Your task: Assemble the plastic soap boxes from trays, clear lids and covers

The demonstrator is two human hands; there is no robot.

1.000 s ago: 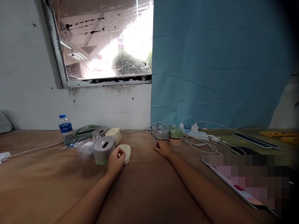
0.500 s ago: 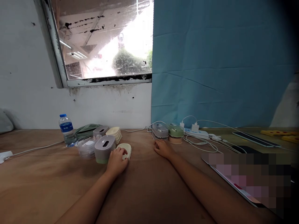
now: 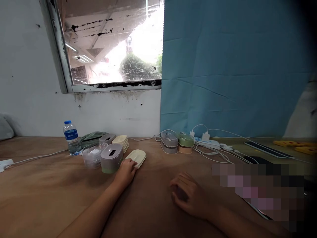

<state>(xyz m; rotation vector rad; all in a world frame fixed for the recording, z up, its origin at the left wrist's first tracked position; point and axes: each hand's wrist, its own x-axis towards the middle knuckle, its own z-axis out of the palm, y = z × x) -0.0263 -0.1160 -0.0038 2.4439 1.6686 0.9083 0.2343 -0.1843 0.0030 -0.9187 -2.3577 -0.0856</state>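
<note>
My left hand (image 3: 125, 172) is closed on the near edge of a shallow cream oval piece (image 3: 138, 157), like a lid or liner. Just left of that hand stands a grey-lilac oval container (image 3: 111, 160) with a slot in its lid and a green base. Behind them is a stack of similar cream pieces (image 3: 121, 141). My right hand (image 3: 189, 195) hovers over or rests on the brown tabletop, fingers loosely curled and thumb apart, holding nothing visible. Farther back sit a grey oval box (image 3: 169, 142) and a green oval box (image 3: 185, 141) with a peach base.
Clear plastic containers (image 3: 92, 155), a water bottle (image 3: 71, 138) and a green pouch (image 3: 90, 138) stand at the left. A second slotted container (image 3: 107, 138) is behind. At the right lie a power strip (image 3: 206, 142), white cables (image 3: 215, 157), a dark phone-like slab (image 3: 268, 149) and a blurred-out screen.
My right hand has drawn back from the grey box toward me. The cream piece under my left hand has shifted right and turned slightly.
</note>
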